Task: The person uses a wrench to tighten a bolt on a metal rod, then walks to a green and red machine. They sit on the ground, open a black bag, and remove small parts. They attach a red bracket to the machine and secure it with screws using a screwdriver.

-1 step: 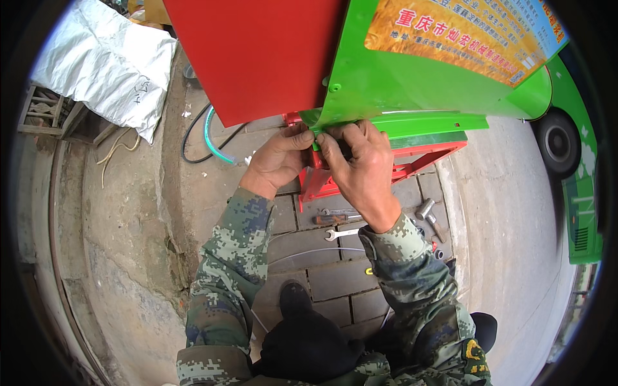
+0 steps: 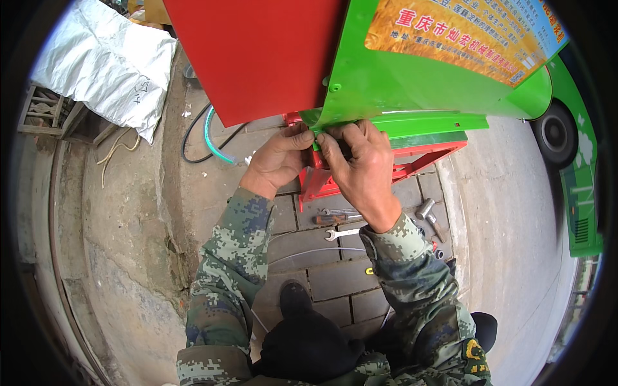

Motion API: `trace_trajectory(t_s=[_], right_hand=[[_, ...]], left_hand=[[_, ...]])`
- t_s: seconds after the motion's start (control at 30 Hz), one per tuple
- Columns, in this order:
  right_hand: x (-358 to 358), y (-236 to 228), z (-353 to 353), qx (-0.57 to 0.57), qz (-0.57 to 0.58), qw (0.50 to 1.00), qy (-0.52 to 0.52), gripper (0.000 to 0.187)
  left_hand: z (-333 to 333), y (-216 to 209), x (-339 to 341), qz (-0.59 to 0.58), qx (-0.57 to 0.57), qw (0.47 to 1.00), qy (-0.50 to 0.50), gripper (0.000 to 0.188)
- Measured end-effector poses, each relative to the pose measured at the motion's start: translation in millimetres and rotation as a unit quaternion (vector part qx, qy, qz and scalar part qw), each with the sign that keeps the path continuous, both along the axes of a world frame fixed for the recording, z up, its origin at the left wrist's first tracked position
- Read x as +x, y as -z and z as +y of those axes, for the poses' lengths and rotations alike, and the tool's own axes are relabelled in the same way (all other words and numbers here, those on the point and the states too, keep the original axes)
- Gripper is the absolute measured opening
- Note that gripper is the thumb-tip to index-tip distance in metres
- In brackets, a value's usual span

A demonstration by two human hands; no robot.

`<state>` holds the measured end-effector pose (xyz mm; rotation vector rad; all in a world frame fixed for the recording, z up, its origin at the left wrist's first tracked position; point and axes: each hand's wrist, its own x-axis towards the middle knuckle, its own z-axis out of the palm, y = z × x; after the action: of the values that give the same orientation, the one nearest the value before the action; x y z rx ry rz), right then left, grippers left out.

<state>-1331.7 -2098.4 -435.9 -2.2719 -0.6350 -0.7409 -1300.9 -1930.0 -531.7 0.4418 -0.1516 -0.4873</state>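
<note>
A green sheet-metal housing (image 2: 399, 83) with a printed label stands over a red metal frame (image 2: 412, 168). My left hand (image 2: 280, 157) is closed at the left end of the housing's lower flange (image 2: 425, 122), its thumb bent over the edge. Close beside it, the fingers of my right hand (image 2: 360, 161) are curled and pinched at the same corner. The two thumb tips almost meet there. Whatever sits between the fingers is too small or too covered to make out. Left of the housing is a large red panel (image 2: 257, 58).
On the paving below lie a screwdriver (image 2: 328, 219), an open-ended wrench (image 2: 341, 234) and a hammer (image 2: 432, 217). A teal hose (image 2: 215, 141) and black cable curl at left, near a white sack (image 2: 109, 71). A green vehicle's wheel (image 2: 555, 135) is at right.
The green vehicle at the far right has shifted slightly up in the picture. My hands and the housing look the same.
</note>
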Motion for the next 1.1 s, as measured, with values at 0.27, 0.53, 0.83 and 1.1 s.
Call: trace_trajectory(t_s=[0.27, 0.53, 0.83, 1.1], right_hand=[[0, 0, -3, -0.014, 0.0, 1.0, 0.005, 0.018], [-7, 1, -10, -0.047, -0.027, 0.998, -0.014, 0.015], [-2, 1, -9, -0.036, -0.024, 0.999, -0.022, 0.018], [-7, 4, -12, -0.024, -0.024, 0.999, -0.039, 0.02]], left_hand=[[-1, 1, 0, -0.011, 0.0, 1.0, -0.003, 0.033], [-1, -1, -4, 0.009, 0.023, 1.0, -0.005, 0.035], [-3, -5, -6, 0.003, 0.016, 1.0, -0.001, 0.037], [-4, -6, -9, -0.01, 0.015, 1.0, 0.005, 0.037]])
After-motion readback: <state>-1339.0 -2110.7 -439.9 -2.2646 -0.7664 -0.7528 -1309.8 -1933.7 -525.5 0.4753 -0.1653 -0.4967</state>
